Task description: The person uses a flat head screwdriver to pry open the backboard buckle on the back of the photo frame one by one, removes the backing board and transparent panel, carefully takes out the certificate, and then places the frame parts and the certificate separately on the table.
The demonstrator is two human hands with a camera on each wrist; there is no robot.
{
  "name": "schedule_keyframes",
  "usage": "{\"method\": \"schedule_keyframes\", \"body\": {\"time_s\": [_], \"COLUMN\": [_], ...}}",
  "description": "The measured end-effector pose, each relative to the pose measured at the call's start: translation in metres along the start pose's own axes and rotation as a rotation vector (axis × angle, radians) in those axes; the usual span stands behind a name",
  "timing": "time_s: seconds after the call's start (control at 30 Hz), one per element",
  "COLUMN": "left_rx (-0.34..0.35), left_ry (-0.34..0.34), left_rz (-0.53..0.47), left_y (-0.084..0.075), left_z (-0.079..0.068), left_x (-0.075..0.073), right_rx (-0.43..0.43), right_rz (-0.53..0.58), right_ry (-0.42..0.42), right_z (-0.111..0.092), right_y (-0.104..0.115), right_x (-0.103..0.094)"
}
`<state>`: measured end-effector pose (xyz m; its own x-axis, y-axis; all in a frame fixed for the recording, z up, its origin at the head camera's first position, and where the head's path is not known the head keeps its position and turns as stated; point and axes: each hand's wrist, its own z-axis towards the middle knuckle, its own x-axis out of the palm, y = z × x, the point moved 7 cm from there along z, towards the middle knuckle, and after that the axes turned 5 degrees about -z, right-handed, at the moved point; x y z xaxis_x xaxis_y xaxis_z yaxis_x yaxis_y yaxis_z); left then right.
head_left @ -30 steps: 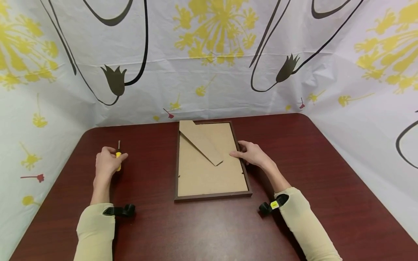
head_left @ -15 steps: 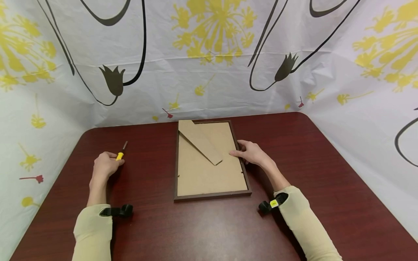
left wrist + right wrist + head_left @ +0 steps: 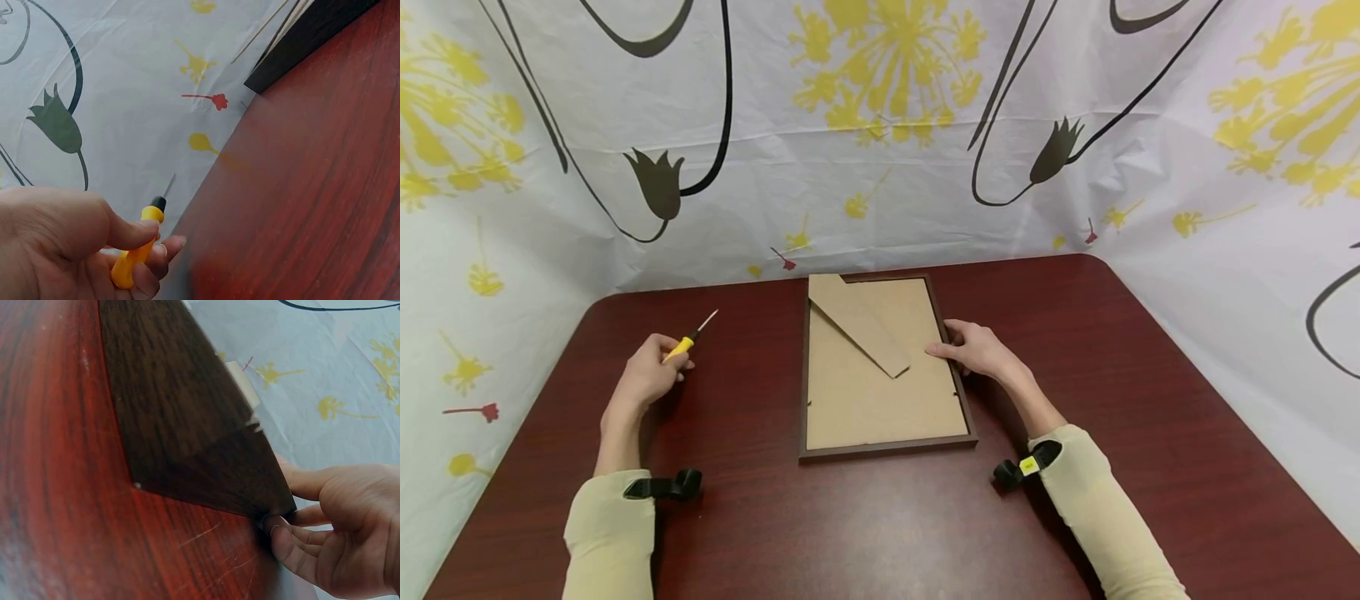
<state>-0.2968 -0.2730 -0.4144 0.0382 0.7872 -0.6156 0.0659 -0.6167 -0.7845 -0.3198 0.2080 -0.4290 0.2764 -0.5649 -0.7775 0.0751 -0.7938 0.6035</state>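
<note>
My left hand (image 3: 651,371) holds a screwdriver (image 3: 682,346) by its yellow handle, over the left part of the table. Its thin metal shaft points up and to the right. In the left wrist view, thumb and fingers wrap the screwdriver (image 3: 152,214) below its black collar. A brown picture frame (image 3: 887,452) lies face down, its tan backing board (image 3: 887,412) upward and a cardboard easel leg (image 3: 865,329) slanting across it. My right hand (image 3: 981,350) grips the frame's right side, thumb on top. In the right wrist view, fingers of the right hand (image 3: 356,519) curl under the frame's edge (image 3: 181,381).
The dark red wooden table (image 3: 880,533) has rounded far corners. A white curtain (image 3: 880,217) with yellow and grey flower prints hangs behind it and at both sides. Each wrist carries a black camera strap, such as the left strap (image 3: 662,486).
The screwdriver has swung from nearly upright to tilted right in my left hand, its shaft now pointing toward the far right. My right hand and the picture frame have stayed put.
</note>
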Motion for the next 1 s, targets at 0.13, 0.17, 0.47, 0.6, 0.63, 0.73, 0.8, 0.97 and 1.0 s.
{"method": "schedule_keyframes", "body": {"time_s": [0.13, 0.17, 0.47, 0.6, 0.63, 0.73, 0.8, 0.97, 1.0], "left_rx": [0.058, 0.07, 0.165, 0.2, 0.211, 0.251, 0.276, 0.307, 0.309], "left_ry": [0.022, 0.026, 0.022, -0.002, -0.004, 0.0, 0.017, 0.088, 0.102], "left_rz": [0.002, 0.006, 0.044, 0.035, 0.033, 0.036, 0.04, 0.037, 0.037], "left_y": [-0.011, -0.013, -0.038, -0.047, -0.05, -0.057, -0.063, -0.075, -0.077], "left_z": [0.001, 0.001, -0.001, -0.002, -0.002, -0.003, -0.003, -0.004, -0.004], "left_x": [0.002, 0.003, 0.006, 0.007, 0.007, 0.011, 0.014, 0.028, 0.031], "right_rx": [-0.004, -0.001, -0.004, -0.002, 0.0, 0.003, 0.007, -0.002, -0.003], "right_rz": [0.001, -0.001, -0.016, -0.019, -0.019, -0.02, -0.019, -0.006, -0.002], "right_ry": [0.001, 0.0, -0.002, -0.002, -0.003, -0.003, -0.004, 0.0, 0.001], "right_z": [0.001, 0.001, 0.001, 0.001, 0.001, 0.002, 0.002, 0.001, 0.001], "right_y": [-0.001, -0.001, -0.001, 0.0, 0.0, 0.0, 0.0, -0.001, -0.001], "right_x": [0.0, 0.0, 0.0, 0.0, 0.0, 0.0, 0.0, 0.0, 0.0]}}
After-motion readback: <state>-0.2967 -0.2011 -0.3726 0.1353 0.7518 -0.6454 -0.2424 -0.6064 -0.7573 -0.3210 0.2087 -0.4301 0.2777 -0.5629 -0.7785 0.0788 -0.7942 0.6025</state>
